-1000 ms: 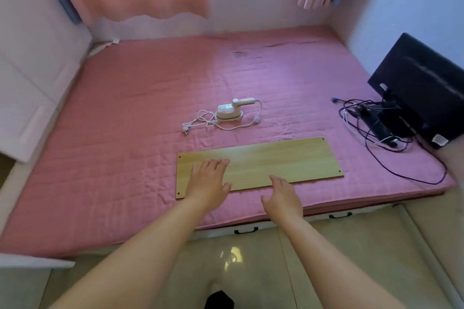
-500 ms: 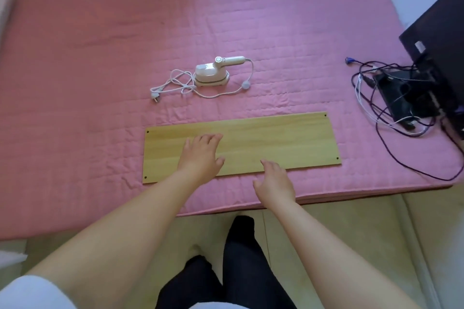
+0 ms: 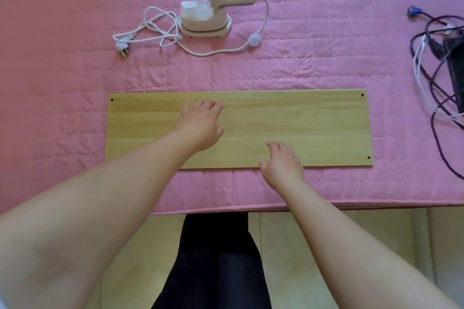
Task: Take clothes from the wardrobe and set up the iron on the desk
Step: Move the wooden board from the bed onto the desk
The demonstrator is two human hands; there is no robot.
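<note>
A small white iron (image 3: 208, 17) stands on the pink quilted mattress (image 3: 62, 57), its white cord (image 3: 155, 32) coiled to its left with the plug lying loose. In front of it lies a long wooden board (image 3: 313, 128) flat on the mattress. My left hand (image 3: 200, 125) rests palm down on the board's middle, fingers spread and holding nothing. My right hand (image 3: 282, 165) hovers at the board's near edge, fingers apart and empty. No clothes are in view.
A tangle of dark and white cables (image 3: 434, 63) with a black device lies at the right edge of the mattress. Below the mattress edge is pale floor (image 3: 339, 233), with my dark-clad legs (image 3: 216, 258) between my arms.
The view has tilted down and moved closer to the mattress, so the iron and board appear larger. Both hands have slid slightly forward over the board; nothing was picked up.
</note>
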